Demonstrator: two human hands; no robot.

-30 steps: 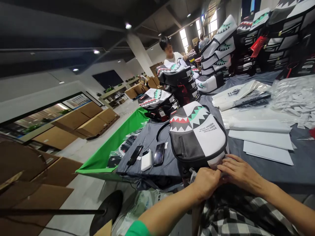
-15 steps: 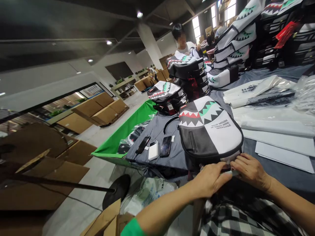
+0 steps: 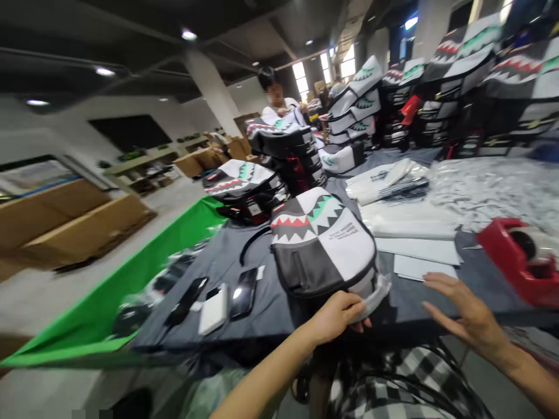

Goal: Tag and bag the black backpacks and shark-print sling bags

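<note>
A black, grey and white backpack with red and green shark-teeth trim lies on the cloth-covered table in front of me. At its near edge, my left hand is closed around its handle, a loop covered in pale translucent wrap. Some of the left fingers are hidden under the loop. My right hand is off the bag, fingers spread and holding nothing. It hovers over the table's front edge, close to some white cards and left of a red tape dispenser.
Two dark phones and a white power bank lie left of the backpack. Clear plastic bags cover the right side. Stacked backpacks stand behind, with a person beyond. A green-walled bin borders the left.
My right hand has let go of the wrapped handle and moved right, opening. My left hand keeps hold. The view has turned right, bringing the red tape dispenser into sight.
</note>
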